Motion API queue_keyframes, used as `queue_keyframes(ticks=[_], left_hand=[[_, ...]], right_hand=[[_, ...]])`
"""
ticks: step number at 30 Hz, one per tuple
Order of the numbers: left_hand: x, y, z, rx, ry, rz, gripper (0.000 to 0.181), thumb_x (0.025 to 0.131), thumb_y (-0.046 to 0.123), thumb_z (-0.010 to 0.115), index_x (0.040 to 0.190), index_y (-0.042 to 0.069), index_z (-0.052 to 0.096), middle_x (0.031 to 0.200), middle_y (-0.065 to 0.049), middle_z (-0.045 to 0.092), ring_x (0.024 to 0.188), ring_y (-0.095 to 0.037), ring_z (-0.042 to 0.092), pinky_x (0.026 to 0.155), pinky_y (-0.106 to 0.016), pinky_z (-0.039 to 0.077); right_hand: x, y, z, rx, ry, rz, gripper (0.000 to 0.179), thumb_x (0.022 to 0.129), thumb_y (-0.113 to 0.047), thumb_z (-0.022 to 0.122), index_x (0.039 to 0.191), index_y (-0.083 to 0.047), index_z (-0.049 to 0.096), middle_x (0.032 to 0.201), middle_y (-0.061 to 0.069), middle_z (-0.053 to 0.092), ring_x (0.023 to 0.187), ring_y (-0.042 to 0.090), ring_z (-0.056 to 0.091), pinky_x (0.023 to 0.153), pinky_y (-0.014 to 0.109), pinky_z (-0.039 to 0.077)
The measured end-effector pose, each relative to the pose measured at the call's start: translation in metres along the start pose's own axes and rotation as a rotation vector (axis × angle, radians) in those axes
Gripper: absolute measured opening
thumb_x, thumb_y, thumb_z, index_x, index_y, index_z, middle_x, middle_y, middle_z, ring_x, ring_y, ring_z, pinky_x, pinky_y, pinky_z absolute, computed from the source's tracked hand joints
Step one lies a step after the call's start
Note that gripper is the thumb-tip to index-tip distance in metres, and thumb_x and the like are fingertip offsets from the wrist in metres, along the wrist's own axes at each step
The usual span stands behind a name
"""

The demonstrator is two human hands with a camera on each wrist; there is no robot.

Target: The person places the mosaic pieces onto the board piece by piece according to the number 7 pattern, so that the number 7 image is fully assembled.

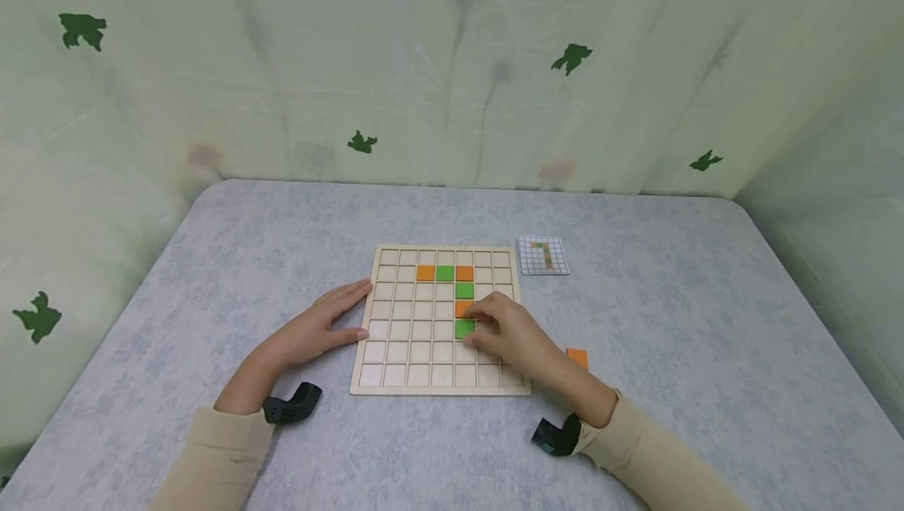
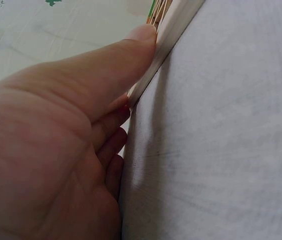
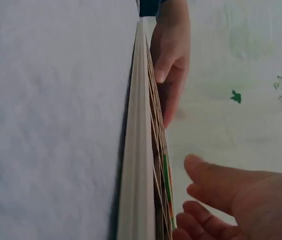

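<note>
A wooden grid board [image 1: 439, 393] lies on the table, with orange and green square tiles in its cells. Three tiles form a row near the top: orange [image 1: 426, 273], green [image 1: 445, 273], then orange [image 1: 464, 273]. Below the last one run a green tile [image 1: 464, 290], an orange tile [image 1: 462, 309] and a green tile [image 1: 464, 329]. My right hand [image 1: 514, 336] is over the board, thumb and bent fingertips around the lower two tiles; its wrist view shows nothing between thumb and fingers. At the board's left edge rests my left hand [image 1: 311, 326], fingers and thumb extended.
A small pattern card [image 1: 544, 255] with a coloured grid lies beyond the board's upper right corner. One loose orange tile [image 1: 577, 358] sits right of the board, partly behind the right forearm. A pale curtain [image 1: 452, 63] with green shapes hangs behind the table.
</note>
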State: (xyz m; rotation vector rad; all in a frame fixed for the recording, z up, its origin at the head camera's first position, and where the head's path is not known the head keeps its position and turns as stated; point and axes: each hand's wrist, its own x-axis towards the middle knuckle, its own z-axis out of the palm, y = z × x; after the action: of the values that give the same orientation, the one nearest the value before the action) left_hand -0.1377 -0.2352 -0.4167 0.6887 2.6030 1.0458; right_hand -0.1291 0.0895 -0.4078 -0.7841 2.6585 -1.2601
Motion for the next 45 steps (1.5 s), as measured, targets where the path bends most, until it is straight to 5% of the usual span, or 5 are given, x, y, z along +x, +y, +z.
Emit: queue_keyframes(ticks=[11, 17, 25, 37, 45], left_hand=[[0.001, 0.0, 0.0, -0.002, 0.002, -0.001, 0.076, 0.085, 0.037, 0.061, 0.143, 0.008, 0.023, 0.147, -0.011, 0.019, 0.133, -0.031, 0.012, 0.101, -0.052, 0.016], [0.0, -0.002, 0.001, 0.004, 0.0, 0.002, 0.076, 0.085, 0.039, 0.06, 0.143, 0.008, 0.023, 0.147, -0.01, 0.018, 0.133, -0.032, 0.012, 0.101, -0.052, 0.015], [0.0, 0.0, 0.002, 0.015, 0.013, 0.019, 0.075, 0.085, 0.035, 0.061, 0.143, 0.006, 0.024, 0.146, -0.012, 0.02, 0.132, -0.033, 0.013, 0.101, -0.053, 0.016], [-0.001, -0.001, 0.003, 0.005, 0.024, 0.022, 0.074, 0.085, 0.035, 0.061, 0.143, 0.006, 0.024, 0.146, -0.013, 0.02, 0.132, -0.034, 0.013, 0.1, -0.054, 0.016], [-0.001, 0.0, 0.002, 0.008, 0.026, 0.026, 0.074, 0.086, 0.035, 0.061, 0.143, 0.005, 0.025, 0.146, -0.014, 0.02, 0.132, -0.035, 0.013, 0.1, -0.055, 0.016]], right_hand=[[-0.037, -0.001, -0.046, -0.037, 0.087, 0.019, 0.04, 0.078, -0.018, 0.072, 0.115, -0.009, 0.06, 0.112, -0.002, 0.055, 0.094, 0.023, 0.052, 0.075, 0.039, 0.046], [-0.067, 0.017, -0.064, -0.023, 0.083, 0.071, 0.042, 0.077, -0.017, 0.072, 0.116, -0.009, 0.059, 0.114, 0.0, 0.054, 0.095, 0.029, 0.05, 0.06, 0.029, 0.05], [-0.095, 0.041, -0.073, -0.155, 0.066, 0.145, 0.042, 0.073, -0.014, 0.075, 0.112, -0.009, 0.061, 0.11, 0.001, 0.056, 0.094, 0.02, 0.054, 0.078, 0.038, 0.046], [-0.098, 0.048, -0.072, -0.204, 0.04, 0.176, 0.024, 0.076, -0.01, 0.072, 0.099, -0.011, 0.064, 0.097, -0.003, 0.058, 0.087, 0.013, 0.054, 0.076, 0.032, 0.047], [-0.082, 0.027, -0.073, -0.153, 0.091, -0.017, 0.028, 0.077, -0.01, 0.071, 0.104, -0.012, 0.063, 0.099, -0.006, 0.059, 0.085, 0.015, 0.055, 0.071, 0.029, 0.048]])
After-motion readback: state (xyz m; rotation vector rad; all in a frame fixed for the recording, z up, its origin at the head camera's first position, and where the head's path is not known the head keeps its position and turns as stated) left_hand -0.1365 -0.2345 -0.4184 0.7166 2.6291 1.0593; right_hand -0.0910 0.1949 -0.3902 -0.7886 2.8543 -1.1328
